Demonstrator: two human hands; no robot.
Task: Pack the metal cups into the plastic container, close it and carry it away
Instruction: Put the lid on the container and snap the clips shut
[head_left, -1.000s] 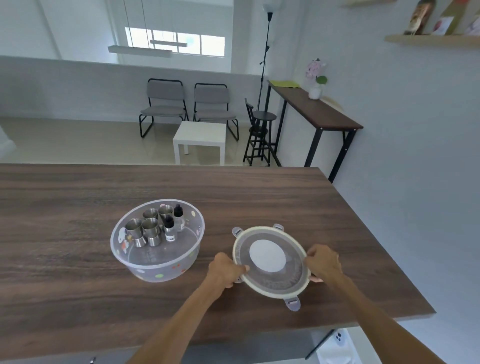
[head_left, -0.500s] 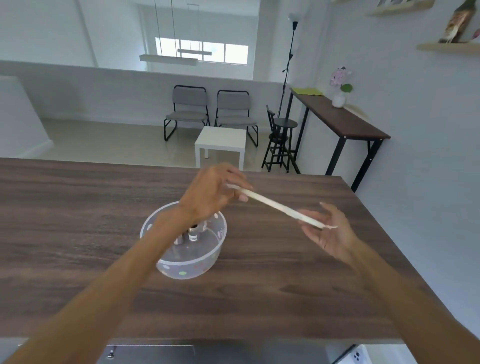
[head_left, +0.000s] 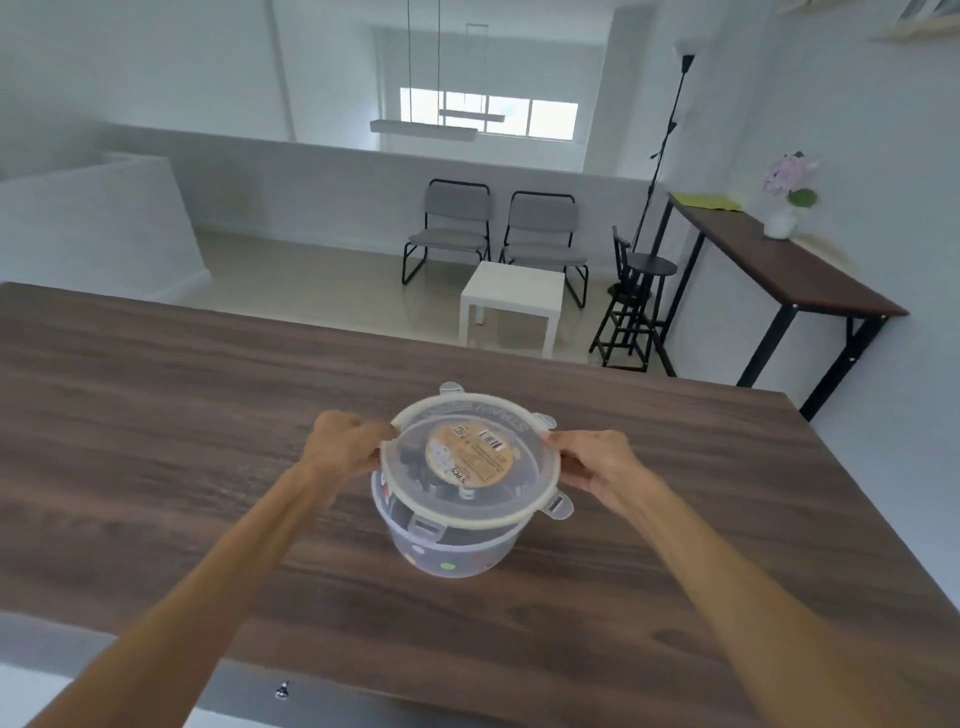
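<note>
A round clear plastic container (head_left: 451, 545) with coloured dots stands on the wooden table (head_left: 156, 441). Its round lid (head_left: 470, 460), clear with a pale rim, a tan label and four clip tabs, lies over the container's mouth, slightly offset. My left hand (head_left: 343, 441) grips the lid's left edge and my right hand (head_left: 597, 465) grips its right edge. Dark shapes of the contents show dimly through the lid; the metal cups cannot be made out clearly.
The table's far edge runs behind the container and its right edge lies to the right. Beyond stand two grey chairs (head_left: 493, 234), a white side table (head_left: 511, 301), a black stool (head_left: 636, 306) and a narrow console table (head_left: 779, 265) with a flower vase.
The lid was lifted from the table to the right of the container, turned over in the air, and now sits label-up on the container with both hands on its edges.
</note>
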